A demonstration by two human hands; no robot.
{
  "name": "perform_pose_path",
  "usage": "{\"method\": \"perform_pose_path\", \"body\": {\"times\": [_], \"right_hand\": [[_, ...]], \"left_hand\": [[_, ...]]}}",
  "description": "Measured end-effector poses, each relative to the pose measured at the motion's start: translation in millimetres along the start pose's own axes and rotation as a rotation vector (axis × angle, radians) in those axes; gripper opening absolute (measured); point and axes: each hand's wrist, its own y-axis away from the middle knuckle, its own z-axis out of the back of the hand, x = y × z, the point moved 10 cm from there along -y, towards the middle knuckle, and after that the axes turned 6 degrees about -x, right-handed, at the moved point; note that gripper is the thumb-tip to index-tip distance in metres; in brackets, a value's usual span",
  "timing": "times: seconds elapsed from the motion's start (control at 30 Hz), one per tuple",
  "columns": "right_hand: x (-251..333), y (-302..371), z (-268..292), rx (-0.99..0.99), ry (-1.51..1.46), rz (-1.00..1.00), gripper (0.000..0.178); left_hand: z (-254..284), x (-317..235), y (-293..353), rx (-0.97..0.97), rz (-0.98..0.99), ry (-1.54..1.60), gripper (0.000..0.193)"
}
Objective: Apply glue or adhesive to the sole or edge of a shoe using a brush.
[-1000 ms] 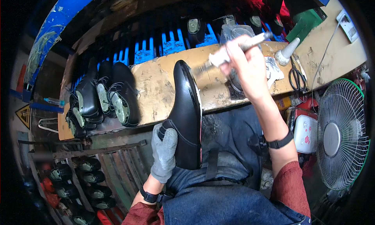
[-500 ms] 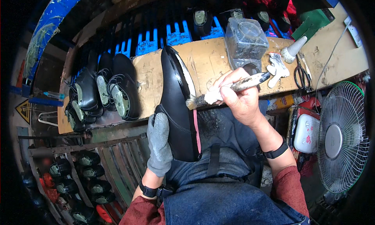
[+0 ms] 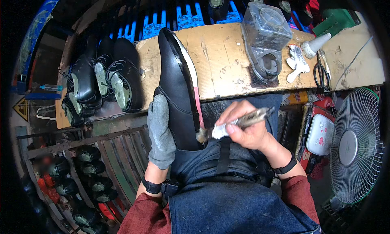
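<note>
Shoe (image 3: 176, 87): black, held toe-up at frame centre, toe toward 12 o'clock over the front edge of the bench (image 3: 219, 59), heel down on the lap. Sole side faces 3 o'clock; pale strip and pink strip visible along the sole edge.

Left to right:

- Rack (image 3: 77, 169) at 8 o'clock, holding dark shoes in rows; detail blurred.
- Shoe pile (image 3: 101, 85) at 10 o'clock on the left end of the bench, several black uppers with pale insoles showing.
- Left hand (image 3: 160, 132), grey glove, at 9 o'clock of the shoe's heel half. Fingers closed around the upper, gripping it from the side. Black band at the wrist.
- Brush (image 3: 233, 123), at 3 o'clock of the shoe heel. Bristle end touches the sole edge near the heel; handle points toward 2 o'clock.
- Right hand (image 3: 245, 130), bare, just right of the shoe. Fingers curled shut on the brush handle in a pinch, thumb on top. Black band at the wrist.
- Jar (image 3: 266, 35), clear plastic wrap over it, on the bench at 1 o'clock.
- Scissors (image 3: 321, 73) on the bench at 2 o'clock, beside a white cone-tipped bottle (image 3: 317, 45).
- Fan (image 3: 355, 146) at 3 o'clock, below the bench, white grille.
</note>
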Motion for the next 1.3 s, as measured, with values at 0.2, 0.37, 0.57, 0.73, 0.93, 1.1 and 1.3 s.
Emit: {"method": "perform_pose_path", "body": {"times": [0.2,0.37,0.57,0.73,0.93,1.1,1.3], "right_hand": [[23,-8,31,-0.049,0.01,0.032,0.014],[44,-19,88,-0.329,0.056,0.131,0.019],[37,-16,117,-0.377,0.121,0.07,0.023],[40,-10,150,-0.502,0.25,0.017,0.028],[41,-18,160,-0.47,0.276,0.066,0.024],[25,-16,171,-0.53,0.143,-0.013,0.016],[39,-31,187,-0.583,0.401,0.071,0.007]], "left_hand": [[-25,-32,-33,0.027,0.033,-0.092,0.045],[-58,-110,-145,-0.174,-0.293,-0.95,0.057],[-143,-111,-291,-0.064,-0.322,-1.575,0.076],[-196,-82,-338,-0.168,-0.644,-1.525,0.066],[-177,-80,-306,0.144,-0.35,-1.728,0.068],[-67,-147,-199,-0.002,-0.397,-2.025,0.073],[-29,-114,-130,0.157,-0.458,-2.112,0.078]]}}
